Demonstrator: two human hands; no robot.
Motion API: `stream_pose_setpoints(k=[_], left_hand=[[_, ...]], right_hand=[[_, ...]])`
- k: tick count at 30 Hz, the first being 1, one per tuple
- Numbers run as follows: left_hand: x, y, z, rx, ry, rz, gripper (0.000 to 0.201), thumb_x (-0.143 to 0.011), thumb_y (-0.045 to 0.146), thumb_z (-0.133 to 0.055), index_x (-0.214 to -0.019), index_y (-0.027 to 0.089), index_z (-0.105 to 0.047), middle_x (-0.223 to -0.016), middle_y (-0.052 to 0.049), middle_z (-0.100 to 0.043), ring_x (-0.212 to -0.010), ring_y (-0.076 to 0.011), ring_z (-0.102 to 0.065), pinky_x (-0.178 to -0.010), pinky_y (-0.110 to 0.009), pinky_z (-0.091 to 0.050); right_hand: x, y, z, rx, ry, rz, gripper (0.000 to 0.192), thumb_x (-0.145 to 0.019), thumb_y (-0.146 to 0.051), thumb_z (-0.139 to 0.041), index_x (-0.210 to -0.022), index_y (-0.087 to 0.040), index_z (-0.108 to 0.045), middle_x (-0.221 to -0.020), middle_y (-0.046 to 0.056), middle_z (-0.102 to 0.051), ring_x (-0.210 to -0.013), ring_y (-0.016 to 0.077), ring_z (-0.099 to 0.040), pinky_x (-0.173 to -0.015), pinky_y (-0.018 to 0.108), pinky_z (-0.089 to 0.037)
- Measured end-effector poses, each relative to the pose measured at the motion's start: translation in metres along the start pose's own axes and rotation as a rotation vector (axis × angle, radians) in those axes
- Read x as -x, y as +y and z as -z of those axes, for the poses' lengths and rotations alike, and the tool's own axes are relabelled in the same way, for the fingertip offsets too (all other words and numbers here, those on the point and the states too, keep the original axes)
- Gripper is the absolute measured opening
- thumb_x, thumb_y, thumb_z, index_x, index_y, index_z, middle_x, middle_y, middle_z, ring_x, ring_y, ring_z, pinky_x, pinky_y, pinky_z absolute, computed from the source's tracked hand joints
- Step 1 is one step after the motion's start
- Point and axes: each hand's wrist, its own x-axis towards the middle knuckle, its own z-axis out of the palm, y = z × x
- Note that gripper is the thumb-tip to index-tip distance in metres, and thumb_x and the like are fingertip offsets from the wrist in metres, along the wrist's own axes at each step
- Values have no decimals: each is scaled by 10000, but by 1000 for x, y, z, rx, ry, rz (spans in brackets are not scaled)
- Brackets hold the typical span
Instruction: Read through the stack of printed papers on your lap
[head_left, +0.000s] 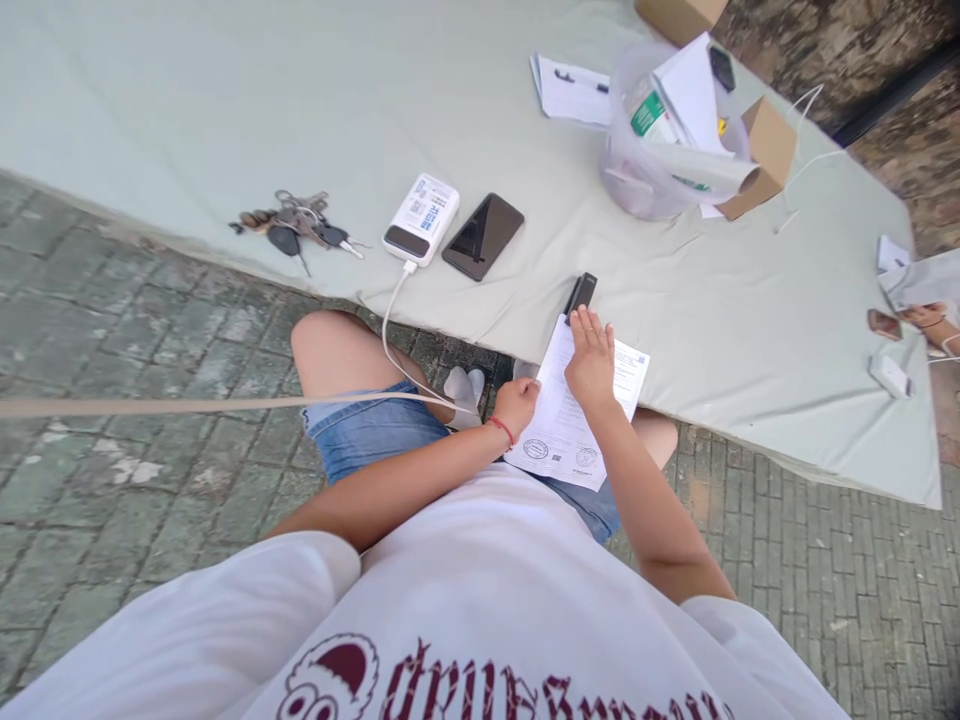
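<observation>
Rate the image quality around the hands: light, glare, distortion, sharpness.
Head view: soft, even daylight with faint shadows; the sheet of paper under the right hand and left hand is bright but readable as print; the black phone shows reflections; wide-angle bending curves the cloth-covered table edge; mostly sharp.

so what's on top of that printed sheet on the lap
The right hand lies flat on the sheet, fingers reaching a black stapler at its top edge. The left hand grips its left edge. Print beneath the hands is covered.
</observation>
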Motion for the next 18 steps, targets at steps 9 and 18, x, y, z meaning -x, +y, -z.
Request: stream_pose_setpoints(k=[9, 18], left_hand=[[2, 1, 1, 25, -46, 36, 304, -910, 300, -523, -631, 211, -604, -618, 3, -552, -656, -181, -535, -665, -309, -398], [3, 13, 3, -30, -32, 29, 336, -903, 254, -503, -572, 205, -526, -564, 23, -505, -614, -158, -497, -618, -291, -347]], right_hand=[[3, -1, -10, 4, 11, -41, 805, -823, 43, -294, -1594, -173, -374, -1669, 93, -362, -1584, 216, -252, -1302, 568, -141], [1, -1, -13, 12, 4, -21, 759, -845, 57, -273, -1569, -121, -416, -1661, 124, -367, -1582, 216, -257, -1312, 539, -142]])
